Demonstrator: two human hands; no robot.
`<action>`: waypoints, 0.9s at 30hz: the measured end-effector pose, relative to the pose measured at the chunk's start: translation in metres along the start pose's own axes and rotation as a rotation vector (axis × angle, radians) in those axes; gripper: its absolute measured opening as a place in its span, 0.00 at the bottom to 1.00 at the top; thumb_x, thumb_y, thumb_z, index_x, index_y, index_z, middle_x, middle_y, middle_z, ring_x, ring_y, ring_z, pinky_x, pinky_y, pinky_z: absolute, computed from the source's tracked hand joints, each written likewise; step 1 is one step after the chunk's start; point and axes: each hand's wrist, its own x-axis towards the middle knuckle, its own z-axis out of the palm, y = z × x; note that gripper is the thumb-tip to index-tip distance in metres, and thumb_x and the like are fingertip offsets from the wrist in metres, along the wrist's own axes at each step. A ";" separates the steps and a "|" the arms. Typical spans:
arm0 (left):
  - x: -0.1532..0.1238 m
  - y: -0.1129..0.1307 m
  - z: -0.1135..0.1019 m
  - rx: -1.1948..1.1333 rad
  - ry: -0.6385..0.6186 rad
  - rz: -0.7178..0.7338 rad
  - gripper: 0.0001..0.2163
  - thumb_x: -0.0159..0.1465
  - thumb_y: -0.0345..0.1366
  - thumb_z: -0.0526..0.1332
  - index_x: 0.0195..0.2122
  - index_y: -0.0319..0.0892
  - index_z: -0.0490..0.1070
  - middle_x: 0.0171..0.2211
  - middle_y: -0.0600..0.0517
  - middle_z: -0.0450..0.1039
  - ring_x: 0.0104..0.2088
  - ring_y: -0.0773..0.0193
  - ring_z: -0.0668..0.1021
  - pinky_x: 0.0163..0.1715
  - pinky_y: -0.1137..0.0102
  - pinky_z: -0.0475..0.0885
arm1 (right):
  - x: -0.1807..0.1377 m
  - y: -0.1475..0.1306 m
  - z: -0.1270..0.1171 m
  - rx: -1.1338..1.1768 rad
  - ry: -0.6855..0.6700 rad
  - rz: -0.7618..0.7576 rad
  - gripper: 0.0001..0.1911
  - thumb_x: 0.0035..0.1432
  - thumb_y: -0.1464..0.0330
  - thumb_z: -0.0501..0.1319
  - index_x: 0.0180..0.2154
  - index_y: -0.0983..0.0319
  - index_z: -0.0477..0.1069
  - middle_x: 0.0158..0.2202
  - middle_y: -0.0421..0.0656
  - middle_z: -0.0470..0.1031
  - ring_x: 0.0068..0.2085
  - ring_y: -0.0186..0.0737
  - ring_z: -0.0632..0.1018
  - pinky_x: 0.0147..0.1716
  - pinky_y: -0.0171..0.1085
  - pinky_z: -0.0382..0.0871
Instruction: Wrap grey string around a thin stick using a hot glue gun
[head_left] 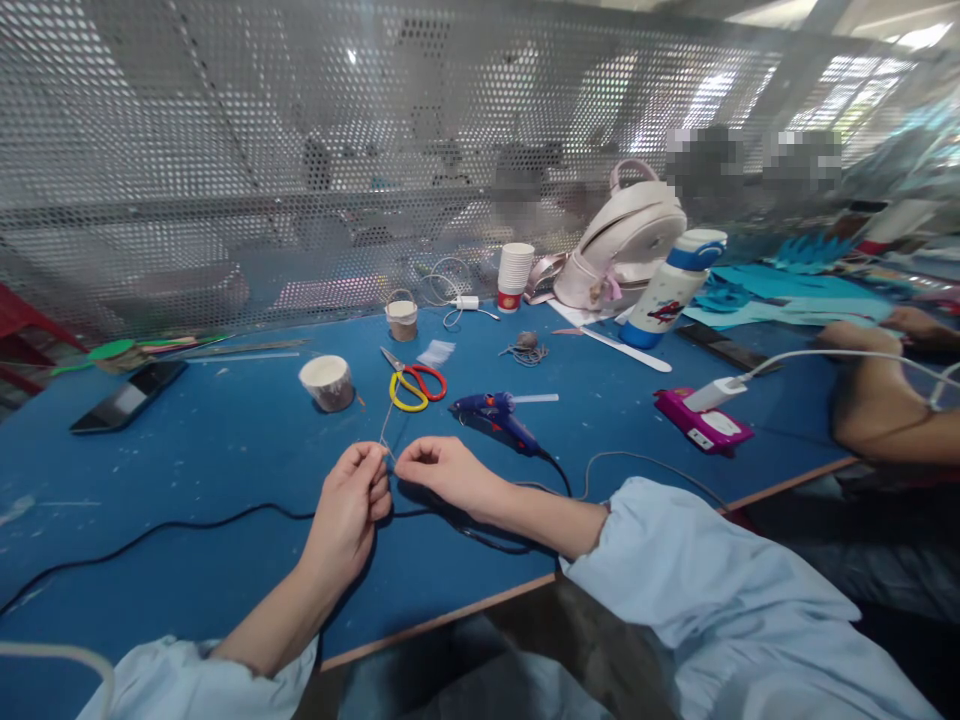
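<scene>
Both hands meet above the blue table, near its front edge. My left hand [352, 500] is closed, thumb and fingertips pinching a thin beige string [387, 425]. Close to its right, my right hand [450, 475] pinches the same string between thumb and forefinger. The string runs upward from my fingers towards scissors [411, 388] with one yellow and one red handle loop. Right of the scissors lies a dark blue glue gun [495, 412] with a clear glue stick in its back. A paper cup covered in wrap [328, 383] stands beyond my left hand.
A small cup with a string handle [402, 318], stacked paper cups [515, 275], a tangle of string [526, 347], a backpack [626, 245] and a bottle [671, 290] stand farther back. A phone [129, 397] lies left, a purple power strip [703, 420] right. Another person's arm [885, 400] rests at right.
</scene>
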 end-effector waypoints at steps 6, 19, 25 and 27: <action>0.001 0.000 0.002 -0.043 0.063 0.028 0.11 0.50 0.34 0.68 0.25 0.40 0.66 0.14 0.63 0.52 0.14 0.78 0.55 0.12 0.81 0.51 | -0.001 -0.001 0.000 0.009 -0.007 0.002 0.06 0.46 0.69 0.62 0.27 0.66 0.72 0.24 0.36 0.68 0.26 0.28 0.64 0.29 0.31 0.57; 0.010 0.000 -0.005 -0.087 0.101 0.056 0.08 0.49 0.33 0.69 0.27 0.40 0.70 0.26 0.51 0.75 0.27 0.67 0.77 0.24 0.76 0.72 | -0.002 0.000 -0.001 -0.116 -0.025 -0.018 0.07 0.49 0.68 0.61 0.26 0.67 0.71 0.24 0.38 0.70 0.26 0.28 0.66 0.28 0.30 0.59; 0.009 0.002 -0.004 -0.085 0.068 0.092 0.11 0.48 0.33 0.70 0.28 0.40 0.69 0.24 0.56 0.73 0.24 0.69 0.77 0.26 0.74 0.75 | -0.003 0.002 -0.003 -0.402 -0.067 -0.143 0.06 0.51 0.70 0.59 0.26 0.66 0.71 0.24 0.37 0.70 0.26 0.29 0.67 0.28 0.29 0.60; 0.009 0.003 -0.005 -0.080 0.071 0.101 0.11 0.47 0.33 0.71 0.28 0.40 0.69 0.23 0.57 0.71 0.23 0.70 0.77 0.26 0.75 0.75 | -0.009 -0.002 -0.008 -0.510 -0.092 -0.234 0.04 0.52 0.72 0.59 0.27 0.65 0.72 0.27 0.39 0.72 0.29 0.30 0.70 0.30 0.30 0.62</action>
